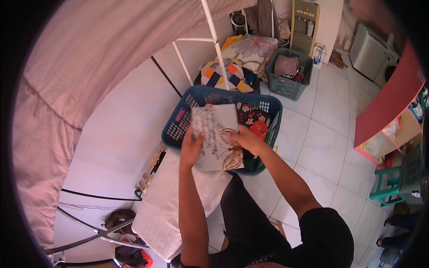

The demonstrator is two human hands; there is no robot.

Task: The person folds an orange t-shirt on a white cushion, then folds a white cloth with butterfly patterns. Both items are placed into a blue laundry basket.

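Both my hands hold a folded white cloth [217,154] with dark print and a brown-and-gold pattern, slightly blurred. My left hand [191,147] grips its left edge, thumb on top. On the right side, my right hand [247,139] closes on it with the thumb over the upper face; the fingers beneath are hidden. The cloth is over a large blue laundry basket [183,105] and the far end of an ironing board [165,196] with a pale cover. Inside the basket lies a black cloth with red flowers [257,125], right of the white one.
Behind the basket are a patterned cushion [228,73] and white rack poles [214,38]. A grey-green basket [290,85] with folded clothes stands on the tiled floor. Pink shelving [384,116] and a green stool [386,185] are at right. Pink fabric [89,67] hangs at left.
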